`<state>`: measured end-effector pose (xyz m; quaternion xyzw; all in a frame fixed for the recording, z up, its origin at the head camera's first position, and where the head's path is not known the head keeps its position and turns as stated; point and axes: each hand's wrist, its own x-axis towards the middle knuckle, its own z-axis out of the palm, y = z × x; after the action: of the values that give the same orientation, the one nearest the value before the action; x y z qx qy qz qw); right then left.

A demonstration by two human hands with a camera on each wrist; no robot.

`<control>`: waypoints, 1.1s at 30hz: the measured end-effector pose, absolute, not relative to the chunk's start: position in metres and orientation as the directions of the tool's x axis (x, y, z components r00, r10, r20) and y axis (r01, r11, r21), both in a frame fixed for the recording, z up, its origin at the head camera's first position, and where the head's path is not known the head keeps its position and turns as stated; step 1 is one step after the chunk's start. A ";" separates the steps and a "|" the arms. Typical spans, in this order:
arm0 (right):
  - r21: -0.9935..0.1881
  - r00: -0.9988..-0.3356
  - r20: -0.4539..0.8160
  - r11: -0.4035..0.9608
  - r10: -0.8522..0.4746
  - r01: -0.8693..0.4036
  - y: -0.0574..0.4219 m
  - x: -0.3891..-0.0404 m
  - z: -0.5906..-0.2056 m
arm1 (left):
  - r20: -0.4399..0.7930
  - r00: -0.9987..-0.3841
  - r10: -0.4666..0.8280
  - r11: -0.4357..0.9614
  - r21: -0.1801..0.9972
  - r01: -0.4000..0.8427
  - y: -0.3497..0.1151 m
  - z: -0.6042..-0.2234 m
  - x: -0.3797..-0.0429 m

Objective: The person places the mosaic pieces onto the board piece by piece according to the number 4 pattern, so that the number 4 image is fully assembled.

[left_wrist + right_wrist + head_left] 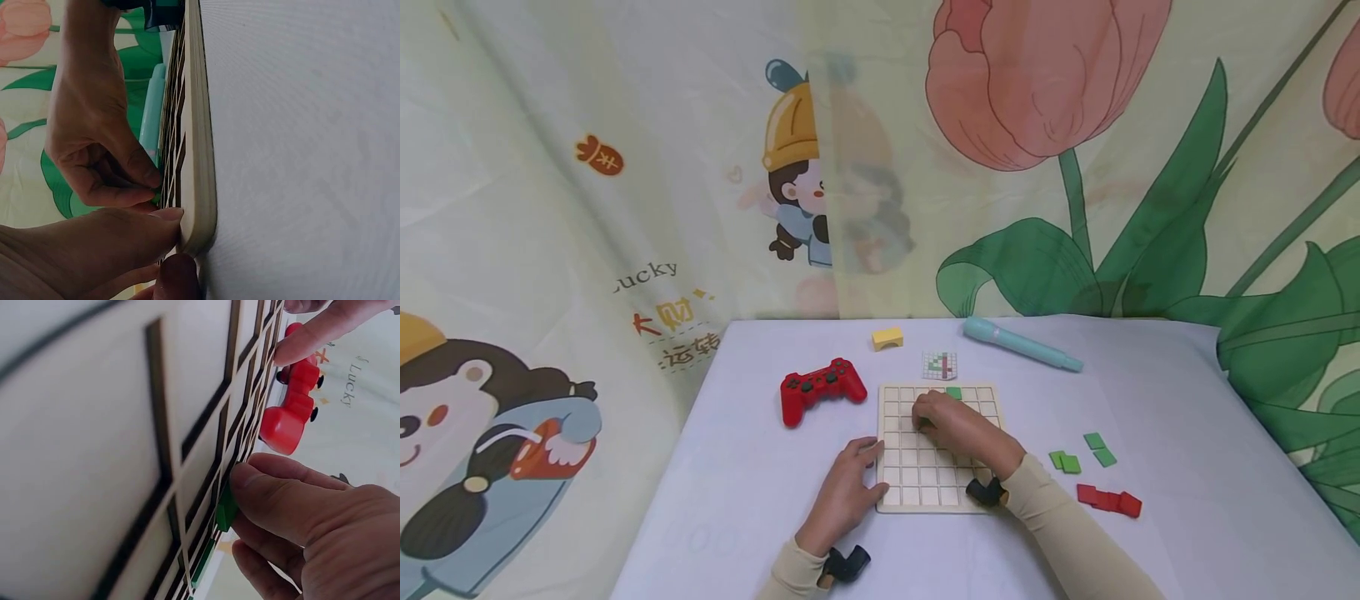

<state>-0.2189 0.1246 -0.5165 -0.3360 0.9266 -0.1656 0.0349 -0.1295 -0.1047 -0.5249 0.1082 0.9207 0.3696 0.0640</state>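
A pale wooden grid board (930,497) lies on the table. My right hand (951,425) is over the board's upper middle. Between its thumb and fingers it pinches a small green tile (226,509), low against the grid; in the head view this tile is hidden. Another green tile (953,392) sits in a top-row square just beyond the hand. My left hand (847,492) touches the board's left edge, its thumb and fingers spread along it; the left wrist view shows the thumb (134,234) at the board's side.
Right of the board lie several loose green tiles (1071,464) and overlapping red tiles (1105,500). A red game controller (822,388) is at the left. Behind the board are a yellow block (887,338), a small pattern card (940,365) and a teal tube-shaped object (1022,344).
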 end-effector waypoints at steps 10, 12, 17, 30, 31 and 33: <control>-0.342 -0.780 0.067 0.720 -0.623 -0.604 0.125 -0.218 -0.517 | -0.046 -0.968 0.245 0.710 0.689 0.147 -0.105 -0.526 -0.129; -0.320 -0.778 0.075 0.724 -0.624 -0.611 0.124 -0.218 -0.517 | -0.044 -0.968 0.245 0.710 0.688 0.149 -0.105 -0.526 -0.129; -0.263 -0.781 0.074 0.743 -0.621 -0.616 0.123 -0.216 -0.512 | -0.034 -0.968 0.248 0.709 0.688 0.158 -0.104 -0.526 -0.129; -0.463 -0.806 -0.166 0.766 -0.569 -0.445 0.144 -0.193 -0.504 | -0.016 -0.969 0.245 0.724 0.668 0.172 -0.104 -0.525 -0.129; -0.479 -0.804 -0.162 0.758 -0.573 -0.443 0.147 -0.192 -0.505 | -0.012 -0.969 0.247 0.724 0.667 0.176 -0.104 -0.526 -0.129; -0.497 -0.800 -0.139 0.740 -0.584 -0.453 0.153 -0.190 -0.506 | -0.013 -0.969 0.248 0.723 0.669 0.176 -0.103 -0.526 -0.129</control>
<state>-0.1905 0.1533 -0.5057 -0.2814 0.9215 -0.2257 0.1441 -0.1294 -0.1028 -0.5262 0.1143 0.9267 0.3545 0.0506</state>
